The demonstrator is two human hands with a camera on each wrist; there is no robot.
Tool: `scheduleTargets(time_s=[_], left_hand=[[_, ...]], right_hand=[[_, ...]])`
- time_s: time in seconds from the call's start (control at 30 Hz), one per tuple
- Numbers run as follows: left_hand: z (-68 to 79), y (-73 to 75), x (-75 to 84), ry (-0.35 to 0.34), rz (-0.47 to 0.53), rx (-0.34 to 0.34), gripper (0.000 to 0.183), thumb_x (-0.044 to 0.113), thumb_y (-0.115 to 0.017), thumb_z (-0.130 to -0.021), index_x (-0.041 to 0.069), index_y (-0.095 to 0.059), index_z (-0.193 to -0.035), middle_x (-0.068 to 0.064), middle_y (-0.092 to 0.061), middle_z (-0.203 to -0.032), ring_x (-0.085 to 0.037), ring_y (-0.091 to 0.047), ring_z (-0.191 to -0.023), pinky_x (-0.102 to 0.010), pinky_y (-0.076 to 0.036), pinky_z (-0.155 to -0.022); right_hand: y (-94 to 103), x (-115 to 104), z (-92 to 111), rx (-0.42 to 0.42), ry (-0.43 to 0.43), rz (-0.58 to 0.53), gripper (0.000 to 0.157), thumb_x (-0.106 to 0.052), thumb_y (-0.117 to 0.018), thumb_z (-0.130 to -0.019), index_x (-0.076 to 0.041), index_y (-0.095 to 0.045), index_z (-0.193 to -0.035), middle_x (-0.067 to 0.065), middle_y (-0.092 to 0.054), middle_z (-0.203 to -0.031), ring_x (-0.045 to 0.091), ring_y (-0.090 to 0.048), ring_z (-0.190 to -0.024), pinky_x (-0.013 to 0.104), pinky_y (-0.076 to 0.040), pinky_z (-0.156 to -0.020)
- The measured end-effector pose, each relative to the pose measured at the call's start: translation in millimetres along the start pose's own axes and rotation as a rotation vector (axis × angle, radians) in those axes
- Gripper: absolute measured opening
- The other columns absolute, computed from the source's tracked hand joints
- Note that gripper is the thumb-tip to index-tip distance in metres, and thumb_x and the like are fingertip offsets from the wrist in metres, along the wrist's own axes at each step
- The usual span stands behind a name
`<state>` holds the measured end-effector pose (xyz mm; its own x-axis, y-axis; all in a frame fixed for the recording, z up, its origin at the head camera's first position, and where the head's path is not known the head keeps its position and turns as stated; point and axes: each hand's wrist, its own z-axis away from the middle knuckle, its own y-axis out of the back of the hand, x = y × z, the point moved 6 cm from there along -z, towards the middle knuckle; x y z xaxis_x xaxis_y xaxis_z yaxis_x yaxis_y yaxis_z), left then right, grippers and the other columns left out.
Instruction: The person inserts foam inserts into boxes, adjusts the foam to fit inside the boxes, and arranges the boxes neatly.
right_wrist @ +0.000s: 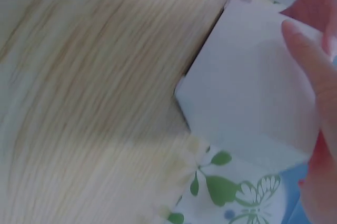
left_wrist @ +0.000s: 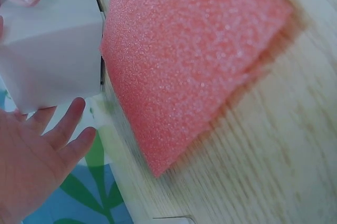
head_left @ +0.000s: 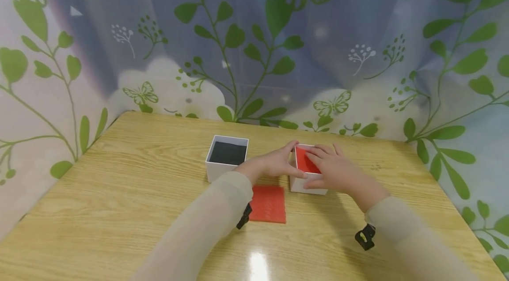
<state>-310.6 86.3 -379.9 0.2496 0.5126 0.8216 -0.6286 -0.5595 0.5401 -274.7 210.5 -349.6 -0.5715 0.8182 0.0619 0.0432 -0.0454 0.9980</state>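
In the head view a white box [head_left: 309, 188] on the right, its top uncovered, has red foam sheet [head_left: 304, 161] inside. My left hand [head_left: 274, 164] holds this box at its left side, thumb at the front rim and forefinger at the far corner; its other fingers are spread in the left wrist view. My right hand [head_left: 338, 170] reaches over the right rim, its extended fingers on the red sheet and its thumb at the box's front face. In the right wrist view the right thumb [right_wrist: 305, 50] lies along the white wall. The hand hides part of the box's inside.
A second white box [head_left: 216, 171] with black sheet [head_left: 228, 153] inside stands to the left. A flat red foam square [head_left: 268, 205] lies on the wooden table [head_left: 119, 192] in front. A leaf-patterned curtain [head_left: 246, 51] hangs behind the table.
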Motion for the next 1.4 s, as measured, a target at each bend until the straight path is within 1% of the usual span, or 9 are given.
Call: scheduleTargets(time_s=[0.1, 0.4, 0.6, 0.73, 0.87, 1.07, 1.2, 1.3, 1.4], left_hand=[[0.6, -0.2, 0.8, -0.014, -0.004, -0.014, 0.106, 0.043, -0.072, -0.079, 0.020, 0.002, -0.151, 0.001, -0.007, -0.155, -0.019, -0.014, -0.140, -0.045, -0.018, -0.110], [1.0, -0.1, 1.4, -0.012, -0.014, -0.017, 0.107, 0.044, -0.072, -0.078, 0.019, 0.002, -0.151, 0.002, -0.006, -0.155, -0.018, -0.013, -0.140, -0.044, -0.017, -0.110], [-0.3, -0.3, 0.7, -0.010, -0.007, -0.015, 0.106, 0.043, -0.073, -0.078, 0.020, 0.001, -0.151, 0.000, -0.011, -0.155, -0.019, -0.021, -0.138, -0.044, -0.022, -0.109], [-1.8, -0.1, 0.0, -0.004, -0.028, -0.005, 0.106, 0.044, -0.073, -0.078, 0.019, 0.000, -0.151, -0.002, -0.016, -0.154, -0.018, -0.022, -0.137, -0.045, -0.023, -0.108], [-1.8, 1.2, -0.8, 0.009, -0.065, 0.004, 0.107, 0.046, -0.074, -0.076, 0.020, -0.002, -0.151, -0.002, -0.019, -0.153, -0.018, -0.023, -0.137, -0.045, -0.024, -0.107], [-2.0, 2.5, 0.0, 0.017, -0.080, -0.007, 0.108, 0.047, -0.074, -0.075, 0.020, -0.002, -0.151, -0.002, -0.022, -0.152, -0.018, -0.025, -0.136, -0.046, -0.025, -0.107], [-2.8, 3.5, 1.7, 0.015, -0.098, -0.006, 0.107, 0.046, -0.074, -0.075, 0.019, -0.004, -0.151, -0.003, -0.025, -0.151, -0.018, -0.027, -0.135, -0.045, -0.027, -0.106], [-3.2, 3.5, 2.5, 0.013, -0.110, -0.004, 0.107, 0.047, -0.074, -0.075, 0.018, -0.004, -0.151, -0.003, -0.026, -0.150, -0.017, -0.028, -0.134, -0.043, -0.027, -0.106], [-2.5, 3.3, 2.5, 0.021, -0.105, -0.010, 0.107, 0.046, -0.074, -0.075, 0.018, -0.004, -0.151, -0.002, -0.026, -0.150, -0.017, -0.028, -0.134, -0.043, -0.027, -0.106]], right_hand=[[-0.7, -7.6, -5.8, 0.026, 0.050, -0.057, 0.089, -0.056, -0.069, -0.075, -0.003, -0.041, -0.140, 0.010, -0.035, -0.146, 0.035, -0.028, -0.132, 0.064, -0.010, -0.103], [-3.3, -11.7, -5.1, 0.101, 0.112, -0.117, 0.087, -0.048, -0.073, -0.075, -0.001, -0.041, -0.140, 0.013, -0.036, -0.146, 0.033, -0.032, -0.130, 0.060, -0.019, -0.103], [-0.7, -14.3, 1.4, 0.100, 0.150, -0.242, 0.066, -0.037, -0.074, -0.078, 0.002, -0.055, -0.128, 0.017, -0.047, -0.136, 0.035, -0.041, -0.124, 0.053, -0.031, -0.101], [1.0, -16.7, 4.6, 0.090, 0.167, -0.360, 0.049, -0.035, -0.072, -0.081, -0.003, -0.064, -0.117, 0.011, -0.056, -0.122, 0.028, -0.052, -0.110, 0.046, -0.043, -0.092], [3.3, -19.3, 6.7, 0.098, 0.203, -0.427, 0.039, -0.034, -0.071, -0.083, -0.006, -0.068, -0.109, 0.005, -0.059, -0.111, 0.021, -0.056, -0.098, 0.041, -0.047, -0.085], [3.6, -15.7, 9.2, 0.074, 0.193, -0.500, 0.031, -0.033, -0.070, -0.084, -0.009, -0.068, -0.104, -0.001, -0.059, -0.101, 0.015, -0.055, -0.089, 0.037, -0.048, -0.079], [4.5, -11.2, 11.6, 0.046, 0.148, -0.492, 0.034, -0.035, -0.069, -0.084, -0.008, -0.068, -0.105, -0.001, -0.060, -0.101, 0.017, -0.056, -0.091, 0.039, -0.047, -0.081], [5.6, -11.0, 12.9, 0.022, 0.117, -0.436, 0.038, -0.039, -0.069, -0.083, -0.008, -0.067, -0.106, -0.001, -0.060, -0.101, 0.019, -0.056, -0.094, 0.048, -0.041, -0.091], [6.6, -12.0, 12.8, -0.001, 0.075, -0.365, 0.038, -0.040, -0.070, -0.081, -0.010, -0.065, -0.104, -0.003, -0.061, -0.099, 0.020, -0.058, -0.094, 0.057, -0.027, -0.100]])
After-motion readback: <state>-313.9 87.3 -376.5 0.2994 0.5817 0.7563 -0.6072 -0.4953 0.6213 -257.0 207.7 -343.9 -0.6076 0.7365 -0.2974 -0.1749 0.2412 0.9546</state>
